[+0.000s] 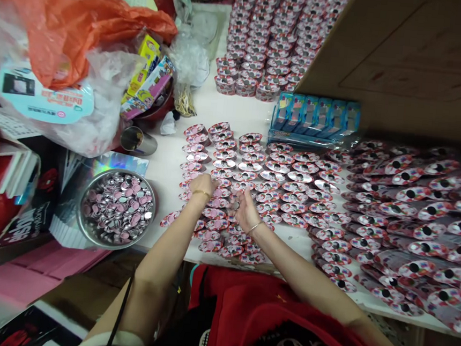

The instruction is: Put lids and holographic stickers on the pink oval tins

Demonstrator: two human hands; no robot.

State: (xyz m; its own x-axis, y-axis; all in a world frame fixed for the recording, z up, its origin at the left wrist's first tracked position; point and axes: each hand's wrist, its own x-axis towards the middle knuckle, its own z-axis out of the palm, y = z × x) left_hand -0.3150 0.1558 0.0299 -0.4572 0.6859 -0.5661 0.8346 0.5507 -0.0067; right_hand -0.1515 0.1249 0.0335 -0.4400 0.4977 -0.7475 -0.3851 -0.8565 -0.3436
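Observation:
Rows of narrow oval-topped boxes [248, 166] with red, pink and white print stand on the white table. Pink discs sit on several tops at the left; others show bare silvery tops or dark round spots. My left hand [203, 185] is closed in a loose fist over the left rows, its fingertips hidden. Beside it, my right hand [248, 213] is partly turned up with curled fingers. A small round silvery disc [236, 206] shows at its fingers. To the left, a metal bowl [81, 223] holds many small pink and silver discs [120, 206].
More printed boxes [404, 220] crowd the right side, and others [261, 46] are stacked at the back. A cardboard box [405, 64] stands behind blue wrapped packs [318, 116]. Plastic bags [66, 18], a metal cup [142, 141] and colourful small cartons [147, 87] lie left.

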